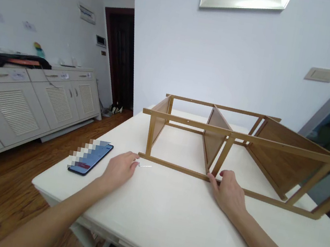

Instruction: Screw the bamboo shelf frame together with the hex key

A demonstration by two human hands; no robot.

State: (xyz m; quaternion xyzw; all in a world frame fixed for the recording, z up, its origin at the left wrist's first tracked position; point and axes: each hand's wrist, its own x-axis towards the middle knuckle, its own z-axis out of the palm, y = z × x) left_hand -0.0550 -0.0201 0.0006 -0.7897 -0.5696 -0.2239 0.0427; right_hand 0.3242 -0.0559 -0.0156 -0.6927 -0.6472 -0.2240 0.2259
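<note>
1. Clasping a lower rail (173, 166), the right hand (231, 192) closes on the wooden rack (247, 138).
2. The rack lies sideways on a white table (167, 217).
3. Near the rack's end, the left hand (120, 169) meets a thin metal tool (146, 166); whether it is pinched is unclear.

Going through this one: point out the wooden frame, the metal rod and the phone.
Wooden frame (213, 145), head view: on its middle panel.
Metal rod (145, 166), head view: on its straight shaft.
Phone (92, 159), head view: on its screen.
</note>
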